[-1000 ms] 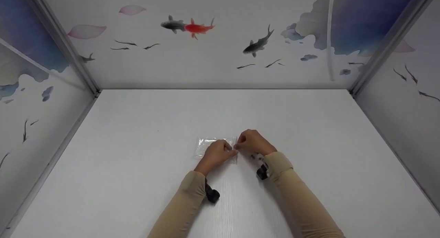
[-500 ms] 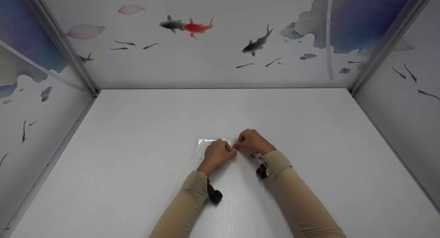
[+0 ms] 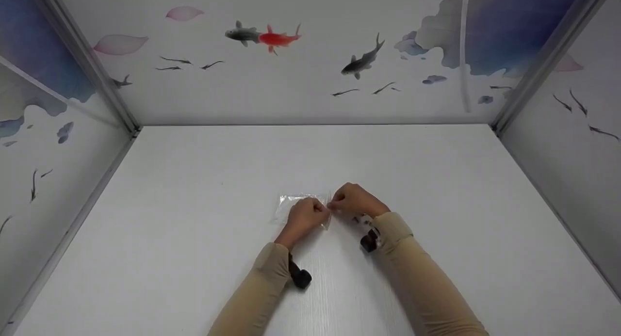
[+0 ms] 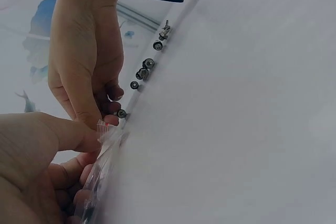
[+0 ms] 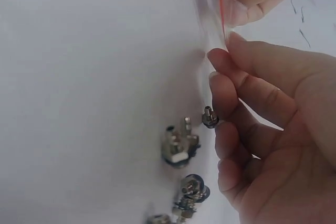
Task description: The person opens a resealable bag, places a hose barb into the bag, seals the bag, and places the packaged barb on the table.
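Observation:
A clear zip-lock bag (image 3: 285,207) lies flat on the white table, its closure end on the right. My left hand (image 3: 306,215) pinches the bag at that end between thumb and fingers. Opposite it, my right hand (image 3: 356,200) pinches the closure edge with thumb and index finger. A red strip (image 5: 221,3) runs along this edge in the right wrist view. Small metal fittings (image 4: 143,72) with dark rings and short stems lie loose on the table below the right hand. One fitting (image 5: 210,117) sits right at the right hand's curled fingers.
White panels printed with fish and blue shapes enclose the table at the back (image 3: 310,84) and both sides. Black wrist cameras hang below both cuffs, the left one (image 3: 302,279) close over the table.
Both hands and the bag's closure end have shifted slightly to the left. Both keep pinching that end, and the bag's far end stays in place.

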The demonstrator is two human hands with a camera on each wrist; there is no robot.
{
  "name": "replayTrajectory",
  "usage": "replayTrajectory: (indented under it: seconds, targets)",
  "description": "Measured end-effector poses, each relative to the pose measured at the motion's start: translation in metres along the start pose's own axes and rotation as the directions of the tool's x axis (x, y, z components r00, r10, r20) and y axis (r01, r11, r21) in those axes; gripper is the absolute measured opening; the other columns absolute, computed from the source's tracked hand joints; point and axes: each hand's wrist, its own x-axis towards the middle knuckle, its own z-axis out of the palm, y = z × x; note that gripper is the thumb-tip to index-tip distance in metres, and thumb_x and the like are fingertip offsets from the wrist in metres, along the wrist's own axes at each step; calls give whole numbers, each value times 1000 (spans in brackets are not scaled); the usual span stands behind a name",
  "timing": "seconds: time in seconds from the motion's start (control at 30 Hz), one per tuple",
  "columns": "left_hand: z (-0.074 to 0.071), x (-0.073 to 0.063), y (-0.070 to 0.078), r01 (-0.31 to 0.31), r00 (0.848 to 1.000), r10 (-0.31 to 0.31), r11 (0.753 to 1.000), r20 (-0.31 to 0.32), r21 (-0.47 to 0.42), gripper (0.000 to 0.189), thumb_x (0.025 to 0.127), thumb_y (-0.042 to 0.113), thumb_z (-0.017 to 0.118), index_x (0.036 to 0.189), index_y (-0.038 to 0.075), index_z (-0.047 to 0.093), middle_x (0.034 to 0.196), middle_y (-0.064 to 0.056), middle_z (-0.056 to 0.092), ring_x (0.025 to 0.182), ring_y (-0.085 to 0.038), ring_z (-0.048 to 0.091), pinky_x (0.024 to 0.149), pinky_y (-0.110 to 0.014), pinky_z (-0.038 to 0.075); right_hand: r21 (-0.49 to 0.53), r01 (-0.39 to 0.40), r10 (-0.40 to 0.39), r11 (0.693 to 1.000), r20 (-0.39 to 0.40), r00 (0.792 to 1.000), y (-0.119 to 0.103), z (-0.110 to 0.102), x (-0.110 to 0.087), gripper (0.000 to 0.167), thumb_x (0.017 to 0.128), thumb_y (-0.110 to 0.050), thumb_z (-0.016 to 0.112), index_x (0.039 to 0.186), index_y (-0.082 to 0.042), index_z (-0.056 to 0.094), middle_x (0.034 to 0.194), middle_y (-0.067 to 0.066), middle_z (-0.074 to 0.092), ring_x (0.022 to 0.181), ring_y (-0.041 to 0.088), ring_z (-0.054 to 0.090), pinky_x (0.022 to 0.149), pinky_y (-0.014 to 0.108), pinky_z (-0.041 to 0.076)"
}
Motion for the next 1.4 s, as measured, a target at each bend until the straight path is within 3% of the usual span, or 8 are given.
replayTrajectory:
  seconds: [0.13,0.53,0.77,1.0,1.4]
  targets:
    - [-2,0,0,-8,1000,8,1000,4,-20,11,83,15,62,80,6,68,73,4,57,65,-9,46,59,-22,37,40,-2,1,999,19,1000,0,-1,0,23,91,-23,64,79,-6,74,62,-3,55,49,8,42,49,23,37]
    - [-6,2,0,20,999,-15,995,45,-101,9,81,10,60,80,3,66,72,3,53,66,-11,46,58,-21,37,25,-26,25,999,41,999,4,-3,0,24,92,-23,62,76,-7,70,63,-3,53,48,8,45,47,23,37]
    - [-11,2,1,22,998,-18,996,52,-89,8,82,12,61,80,5,64,73,4,52,66,-10,45,59,-22,36,5,-42,41,999,37,998,2,-2,0,23,93,-25,62,79,-8,71,66,-2,56,50,9,47,49,24,39]
    - [-16,2,1,50,996,-44,995,72,-89,10,85,14,61,81,6,62,71,2,52,65,-11,46,57,-23,36,15,-19,18,1000,46,999,1,-3,-1,29,93,-23,62,68,-7,63,56,-4,45,49,8,41,48,24,36]
    - [-23,3,-4,55,998,-49,989,49,-134,10,89,15,58,84,7,59,79,1,54,72,-13,48,64,-25,38,-33,-65,67,997,45,997,-4,-7,-5,29,92,-24,63,68,-7,64,56,-2,47,50,13,47,48,26,40]
